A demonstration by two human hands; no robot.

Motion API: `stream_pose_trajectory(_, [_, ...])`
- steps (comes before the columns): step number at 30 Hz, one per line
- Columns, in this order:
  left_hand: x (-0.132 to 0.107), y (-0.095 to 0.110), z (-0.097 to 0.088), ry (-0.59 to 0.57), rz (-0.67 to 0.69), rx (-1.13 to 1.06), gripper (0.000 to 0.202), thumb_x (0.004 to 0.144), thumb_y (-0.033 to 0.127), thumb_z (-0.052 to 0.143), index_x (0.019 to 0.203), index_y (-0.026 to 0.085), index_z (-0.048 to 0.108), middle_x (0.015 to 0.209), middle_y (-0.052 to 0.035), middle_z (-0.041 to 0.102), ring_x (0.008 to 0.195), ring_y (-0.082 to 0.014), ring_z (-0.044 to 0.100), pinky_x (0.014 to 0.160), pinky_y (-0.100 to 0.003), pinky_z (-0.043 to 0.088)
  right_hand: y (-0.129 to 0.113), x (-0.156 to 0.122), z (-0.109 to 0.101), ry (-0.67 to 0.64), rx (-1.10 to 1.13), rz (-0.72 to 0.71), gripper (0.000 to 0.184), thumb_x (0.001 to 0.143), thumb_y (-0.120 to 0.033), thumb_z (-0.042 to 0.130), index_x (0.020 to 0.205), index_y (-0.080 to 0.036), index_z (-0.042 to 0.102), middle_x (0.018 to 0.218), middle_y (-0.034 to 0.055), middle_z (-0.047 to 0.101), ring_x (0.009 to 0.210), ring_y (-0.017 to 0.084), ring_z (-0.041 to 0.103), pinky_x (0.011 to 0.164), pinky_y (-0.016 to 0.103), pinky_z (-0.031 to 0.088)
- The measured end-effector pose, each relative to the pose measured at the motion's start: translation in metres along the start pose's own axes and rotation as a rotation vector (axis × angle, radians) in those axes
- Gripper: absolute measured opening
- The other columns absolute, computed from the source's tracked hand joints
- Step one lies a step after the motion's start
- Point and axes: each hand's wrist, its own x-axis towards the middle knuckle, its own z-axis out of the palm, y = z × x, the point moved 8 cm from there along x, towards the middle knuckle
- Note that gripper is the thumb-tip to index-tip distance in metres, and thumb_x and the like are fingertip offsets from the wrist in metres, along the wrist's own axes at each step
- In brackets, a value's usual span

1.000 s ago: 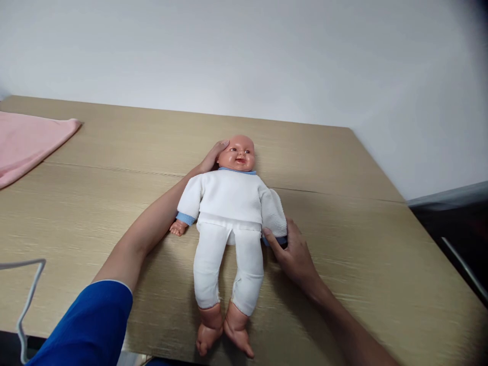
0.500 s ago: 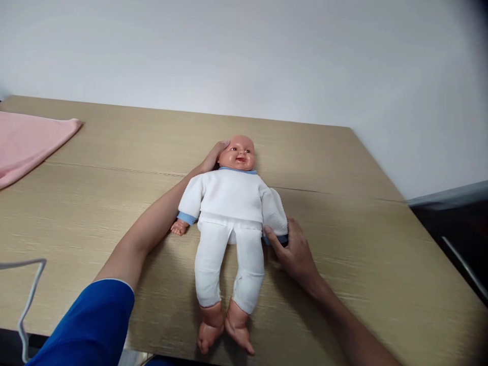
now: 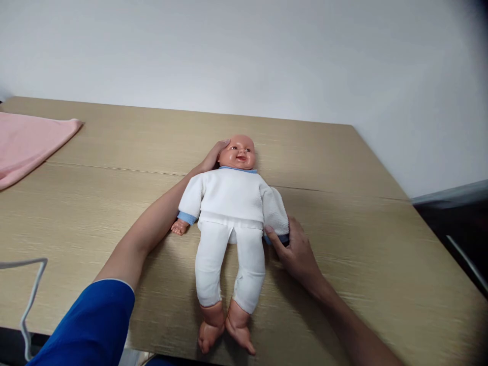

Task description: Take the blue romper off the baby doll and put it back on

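A baby doll (image 3: 232,203) in a white top and white trousers lies on its back on the wooden table, feet toward me. My left hand (image 3: 214,155) cups the side of its head; the thumb shows at the temple and the other fingers are hidden behind. At the doll's other side, my right hand (image 3: 295,251) grips the cuff end of a white sleeve (image 3: 276,211) with dark blue trim, thumb on top. No doll hand shows at this cuff. The opposite sleeve has a light blue cuff (image 3: 186,217), with the doll's small hand sticking out.
A pink cloth (image 3: 34,142) lies at the far left of the wooden table (image 3: 366,244). A white cable (image 3: 35,290) hangs bent over the near left edge. Behind the table stands a pale wall, and dark objects sit beyond the right edge.
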Motion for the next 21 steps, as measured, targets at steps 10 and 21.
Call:
stream_pose_trajectory(10, [-0.0068, 0.0023, 0.0065, 0.013, -0.008, -0.017, 0.046, 0.099, 0.064, 0.083, 0.126, 0.026, 0.086, 0.112, -0.0138, 0.093, 0.153, -0.05, 0.068, 0.139, -0.065, 0.042, 0.0019, -0.0012, 0.0005, 0.005, -0.007, 0.0, 0.073, 0.107, -0.089, 0.061, 0.142, -0.026, 0.068, 0.133, 0.0183, 0.082, 0.123, 0.042, 0.075, 0.112, 0.06, 0.061])
stream_pose_trajectory(21, [0.0027, -0.0063, -0.0015, 0.02, -0.064, -0.043, 0.056, 0.101, 0.067, 0.081, 0.136, 0.024, 0.084, 0.12, -0.0152, 0.093, 0.154, -0.0518, 0.07, 0.141, -0.068, 0.043, 0.0009, -0.0006, 0.0003, 0.005, 0.002, -0.011, 0.073, 0.107, -0.089, 0.062, 0.142, -0.026, 0.069, 0.133, 0.0182, 0.082, 0.123, 0.042, 0.075, 0.113, 0.06, 0.061])
